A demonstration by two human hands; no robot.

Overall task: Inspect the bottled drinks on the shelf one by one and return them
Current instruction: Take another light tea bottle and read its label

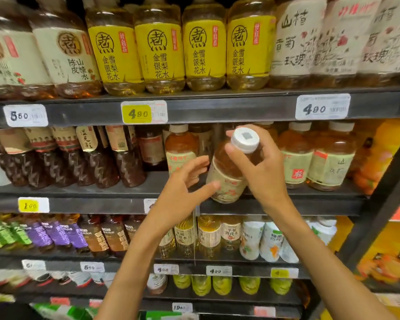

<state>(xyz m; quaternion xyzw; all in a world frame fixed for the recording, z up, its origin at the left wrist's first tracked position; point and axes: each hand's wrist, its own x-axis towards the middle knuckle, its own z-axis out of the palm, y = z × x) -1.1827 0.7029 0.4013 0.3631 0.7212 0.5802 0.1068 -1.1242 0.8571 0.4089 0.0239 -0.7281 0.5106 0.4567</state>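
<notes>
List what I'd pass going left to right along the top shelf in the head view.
Cream-label brown drinks → four yellow-label bottles → white-label bottles with red flowers.

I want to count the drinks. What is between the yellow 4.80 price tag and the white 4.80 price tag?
Head view: only bare dark shelf edge lies between the yellow 4.80 tag and the white 4.80 tag.
</notes>
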